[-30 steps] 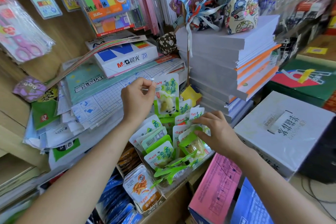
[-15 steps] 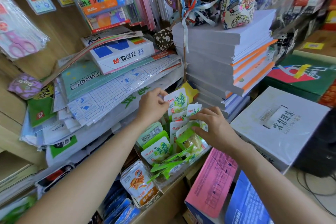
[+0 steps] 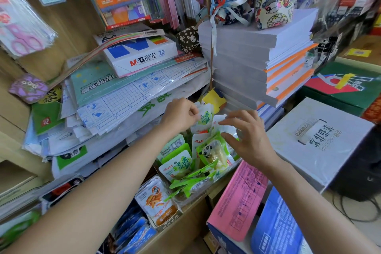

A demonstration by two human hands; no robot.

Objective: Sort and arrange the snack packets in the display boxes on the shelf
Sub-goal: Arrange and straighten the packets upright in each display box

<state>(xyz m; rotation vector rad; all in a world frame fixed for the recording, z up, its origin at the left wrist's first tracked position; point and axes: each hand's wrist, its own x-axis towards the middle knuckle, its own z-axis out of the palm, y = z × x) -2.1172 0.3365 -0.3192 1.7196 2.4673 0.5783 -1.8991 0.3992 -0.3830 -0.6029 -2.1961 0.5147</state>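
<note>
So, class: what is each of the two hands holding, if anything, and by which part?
The left hand pinches a green-and-white snack packet by its top left edge. The right hand has spread fingers touching the packets in the box; no clear grip shows.

You had a wooden shelf [image 3: 61, 27] before you: a paper pile [image 3: 107, 113] lay at its left, notebooks [image 3: 247, 55] stood stacked at its right, snack display boxes [image 3: 198, 187] along its front edge.

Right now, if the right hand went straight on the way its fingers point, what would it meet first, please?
Probably the upright white snack packet at the fingertips of the right hand, then the left hand's green-printed packet; depth is unclear.
</note>
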